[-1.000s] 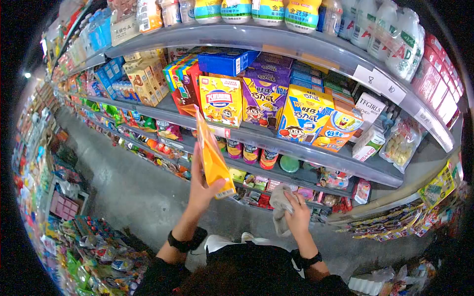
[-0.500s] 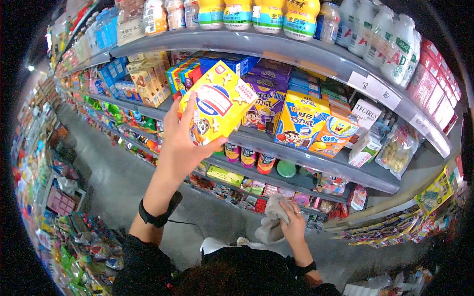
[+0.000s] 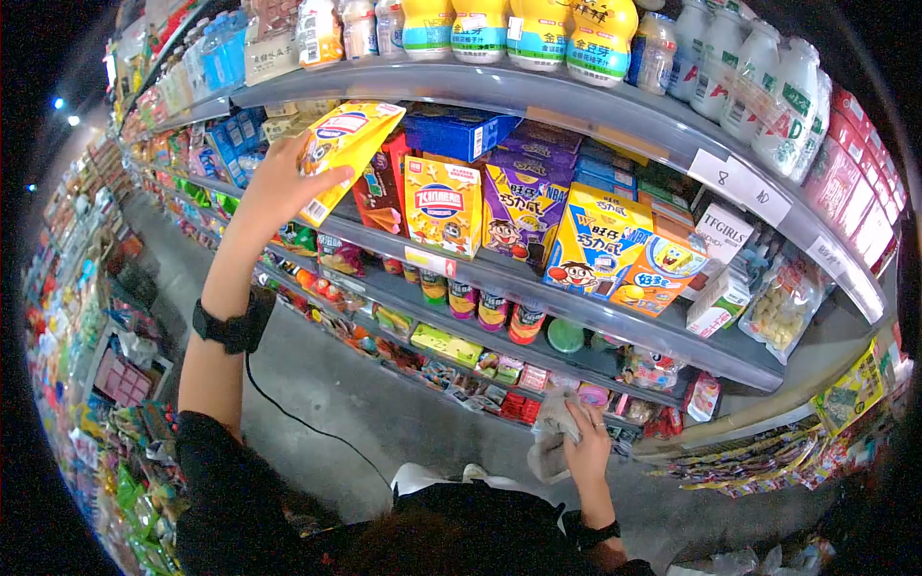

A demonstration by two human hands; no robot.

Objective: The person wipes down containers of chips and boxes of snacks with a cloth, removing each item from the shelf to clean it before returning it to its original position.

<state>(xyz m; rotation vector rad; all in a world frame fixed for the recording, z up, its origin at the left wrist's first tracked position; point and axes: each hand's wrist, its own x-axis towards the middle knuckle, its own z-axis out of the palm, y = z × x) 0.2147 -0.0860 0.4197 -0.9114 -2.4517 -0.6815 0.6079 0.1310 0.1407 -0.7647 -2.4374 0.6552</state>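
Observation:
My left hand [image 3: 269, 197] is closed around a yellow snack box [image 3: 353, 134], held tilted in front of the middle shelf at its left part. A matching yellow box [image 3: 442, 209] stands upright on that shelf, just right of the held one. Beside it are a dark red box [image 3: 384, 192] and a purple snack box [image 3: 519, 216]. Low down, over the aisle, my right hand [image 3: 590, 449] grips a grey cloth [image 3: 549, 437] that hangs from its fingers.
Yellow-capped juice bottles [image 3: 478, 29] and white milk bottles [image 3: 749, 77] line the upper shelf [image 3: 423, 82]. Yellow-and-blue boxes [image 3: 595, 240] stand further right. A black cable [image 3: 298, 415] trails from my left wrist. Packed goods [image 3: 125, 374] border the aisle on the left.
My left hand has carried the yellow box up and to the left, turning it. The matching box on the shelf now shows. My right hand keeps the cloth, shifted slightly right and down.

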